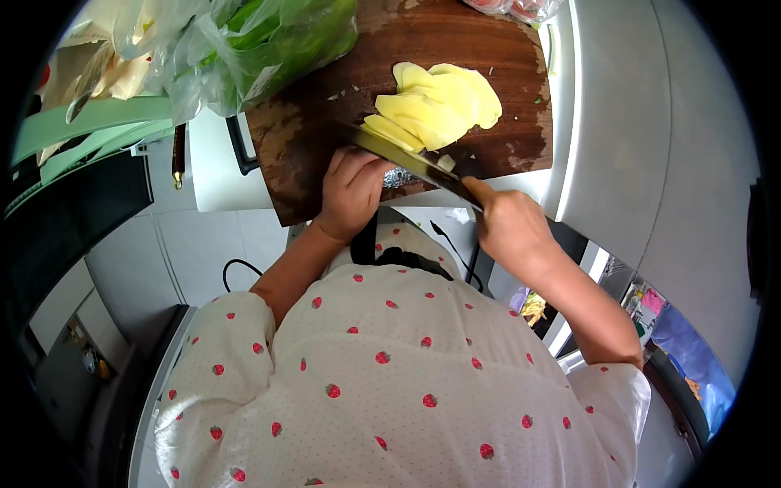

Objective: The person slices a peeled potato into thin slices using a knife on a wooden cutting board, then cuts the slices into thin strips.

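Observation:
A dark wooden cutting board carries a fanned pile of thin yellow slices. My right hand is wrapped round the handle of a wide-bladed knife, whose blade slants up to the left along the near edge of the slices. Beside the blade, on its near side, my left hand has its fingers bent together near the board's front edge; whatever they hold is hidden. A crinkled silvery piece lies under the blade, right of my left fingers. Small pale scraps sit by the knife.
A clear plastic bag with green vegetables overlaps the board's back left. Further left is a light green rack or basket rim with bagged items. Another clear bag with reddish contents lies at the back right. A grey wall stands at the right.

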Available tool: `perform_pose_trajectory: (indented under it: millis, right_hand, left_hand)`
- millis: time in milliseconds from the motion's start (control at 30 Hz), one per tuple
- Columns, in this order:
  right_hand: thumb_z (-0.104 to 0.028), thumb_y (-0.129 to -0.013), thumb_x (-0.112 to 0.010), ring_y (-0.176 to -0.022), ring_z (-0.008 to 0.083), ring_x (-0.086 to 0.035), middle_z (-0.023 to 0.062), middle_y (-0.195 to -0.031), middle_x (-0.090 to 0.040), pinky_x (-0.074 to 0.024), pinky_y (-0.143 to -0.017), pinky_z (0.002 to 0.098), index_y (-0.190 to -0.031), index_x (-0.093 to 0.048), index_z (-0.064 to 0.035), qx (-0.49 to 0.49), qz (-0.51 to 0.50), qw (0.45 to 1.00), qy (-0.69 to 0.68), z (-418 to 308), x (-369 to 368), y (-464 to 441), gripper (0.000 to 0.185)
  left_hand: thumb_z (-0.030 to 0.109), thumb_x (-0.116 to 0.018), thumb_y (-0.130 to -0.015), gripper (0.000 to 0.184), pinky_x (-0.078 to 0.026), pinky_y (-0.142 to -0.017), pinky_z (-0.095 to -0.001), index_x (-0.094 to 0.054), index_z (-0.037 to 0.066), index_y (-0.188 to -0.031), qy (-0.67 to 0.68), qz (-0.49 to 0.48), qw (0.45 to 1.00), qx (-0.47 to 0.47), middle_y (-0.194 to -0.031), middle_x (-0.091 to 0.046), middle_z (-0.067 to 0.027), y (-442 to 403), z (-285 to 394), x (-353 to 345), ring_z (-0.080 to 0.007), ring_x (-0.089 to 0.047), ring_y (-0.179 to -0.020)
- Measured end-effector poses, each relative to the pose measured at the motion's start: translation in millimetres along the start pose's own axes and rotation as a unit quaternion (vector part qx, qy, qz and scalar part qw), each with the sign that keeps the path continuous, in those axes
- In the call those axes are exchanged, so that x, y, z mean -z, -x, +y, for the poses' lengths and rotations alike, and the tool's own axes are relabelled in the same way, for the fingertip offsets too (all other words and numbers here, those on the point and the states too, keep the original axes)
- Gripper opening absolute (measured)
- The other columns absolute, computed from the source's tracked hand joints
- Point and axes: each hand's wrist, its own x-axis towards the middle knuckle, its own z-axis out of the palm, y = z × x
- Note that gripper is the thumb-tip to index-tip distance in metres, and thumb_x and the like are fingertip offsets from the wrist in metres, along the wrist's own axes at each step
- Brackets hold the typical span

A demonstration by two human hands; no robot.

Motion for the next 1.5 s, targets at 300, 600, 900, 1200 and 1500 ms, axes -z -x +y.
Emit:
perform_pose_trajectory:
  millis: [300,600,900,1200,1500]
  right_hand:
    - [-0.003,-0.078,-0.055,-0.073,0.0395,-0.063,0.0237,-0.074,-0.063,-0.0507,-0.07,0.0458,-0.114,-0.061,-0.0067,0.011,0.06,0.993,-0.1,24.6,-32.7,-27.7,0.037]
    - [-0.002,-0.078,-0.058,-0.07,0.0391,-0.062,0.022,-0.075,-0.063,-0.0503,-0.067,0.0444,-0.111,-0.062,-0.0029,0.023,0.055,0.993,-0.102,12.9,6.0,27.0,0.033]
    - [0.003,-0.074,-0.054,-0.069,0.0388,-0.062,0.0224,-0.072,-0.062,-0.0508,-0.067,0.0447,-0.112,-0.06,-0.002,0.013,0.025,0.998,-0.064,13.7,7.8,34.5,0.038]
    - [0.003,-0.073,-0.054,-0.072,0.0392,-0.064,0.0236,-0.072,-0.063,-0.0512,-0.068,0.0457,-0.107,-0.058,0.0008,0.014,-0.008,0.999,-0.039,-0.1,5.6,7.9,0.034]
    - [-0.003,-0.08,-0.048,-0.081,0.0384,-0.064,0.0221,-0.079,-0.065,-0.0515,-0.072,0.0461,-0.098,-0.058,0.0003,0.019,0.012,1.0,-0.019,-18.0,-20.5,-48.6,0.02]
  left_hand:
    - [-0.006,-0.064,-0.071,0.017,-0.048,-0.08,-0.0375,-0.067,0.004,-0.085,0.01,0.012,1.0,0.0,-0.093,-0.062,-0.0097,-3.3,3.8,2.1,-0.029,-0.058,-0.088]
    - [-0.008,-0.064,-0.07,0.024,-0.049,-0.08,-0.0386,-0.067,0.002,-0.092,-0.004,0.02,1.0,-0.003,-0.096,-0.06,-0.0101,-1.0,4.1,4.3,-0.0307,-0.056,-0.089]
    - [-0.007,-0.065,-0.071,0.021,-0.048,-0.078,-0.0396,-0.066,0.0,-0.09,-0.015,0.012,1.0,0.0,-0.094,-0.059,-0.0113,6.4,-0.2,3.1,-0.032,-0.056,-0.087]
    - [-0.007,-0.065,-0.072,0.019,-0.048,-0.074,-0.038,-0.066,-0.001,-0.09,-0.015,0.021,1.0,-0.008,-0.092,-0.059,-0.011,3.5,0.4,1.6,-0.0302,-0.055,-0.083]
    - [-0.006,-0.063,-0.072,0.024,-0.048,-0.08,-0.0386,-0.068,0.003,-0.094,-0.014,-0.003,1.0,0.008,-0.097,-0.06,-0.0099,1.2,3.8,5.5,-0.0301,-0.057,-0.088]
